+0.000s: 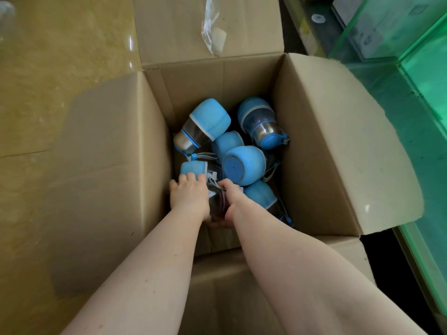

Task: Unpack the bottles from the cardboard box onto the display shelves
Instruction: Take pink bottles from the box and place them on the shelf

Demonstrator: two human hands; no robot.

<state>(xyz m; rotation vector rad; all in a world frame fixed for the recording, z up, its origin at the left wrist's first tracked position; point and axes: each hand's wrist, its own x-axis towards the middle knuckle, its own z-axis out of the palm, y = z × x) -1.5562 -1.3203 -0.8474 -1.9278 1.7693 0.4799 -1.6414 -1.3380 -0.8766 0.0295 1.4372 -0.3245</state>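
Both hands were down inside the open brown cardboard box (pixel 321 131), closing on one clear-bodied bottle with a blue fabric sleeve (pixel 193 168) that lay on its side against the near-left wall. The left hand (pixel 189 195) lay over the bottle with its fingers (pixel 190 177) curled onto the blue sleeve; the right hand (pixel 232 195) came in from the other side, thumb hooked near the bottle's white cord toggle (pixel 214 176). How far the right hand's other fingers wrapped under the bottle could not be told, since the wrist hid them.

The main risk seemed to be the pile itself. Several more blue-sleeved bottles (pixel 243 165) lay heaped loosely around the gripped one, tilted against each other, and one just beside the right hand leaned over toward it. Lifting the held bottle would likely take away support, so its neighbours could roll or knock together. Grey carry straps (pixel 207 155) trailed between the bottles, and a snagged loop could drag a second bottle up and drop it. The soft sleeve might also slide on the smooth body if the grip sat only on fabric. The green-tinted glass display shelves (pixel 425 76) stood close to the box's right flap, so a hasty swing could strike the glass.
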